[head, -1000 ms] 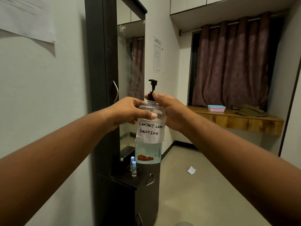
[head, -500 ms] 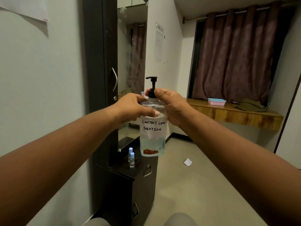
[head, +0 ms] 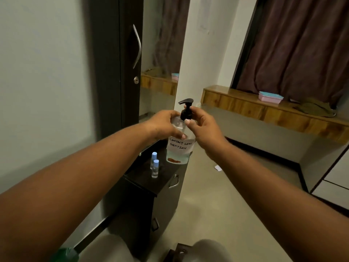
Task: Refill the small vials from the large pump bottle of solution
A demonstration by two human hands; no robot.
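Since a second ago you have brought the pump bottle [head: 180,142] down from up at chest height to just above the dark cabinet top [head: 143,178], toward its right front edge; whether its base already touches I cannot tell. Your left hand [head: 166,125] is wrapped round the bottle's clear shoulder, thumb lying across the front just above the handwritten label. Your right hand [head: 203,125] has shifted to the collar under the black pump head [head: 186,109], thumb and fingers pinched at the neck, the rest of the hand loosely curled.

Measured from the bottle, the two small vials [head: 154,165] stand upright just to its left and a little nearer you on the same cabinet top, blue caps on, close together.

Expect the bottle to feel light: the liquid fills only the lower part, so it will slosh and tip easily. Its plastic wall is smooth and probably gives when squeezed, so keep your hold at the stiffer shoulder or neck, not the middle. The paper label offers better friction than bare plastic. The pump stem is thin; don't carry by it. The vials look tiny, light and easy to knock over, so pinch each one low on its body and steady it while uncapping.
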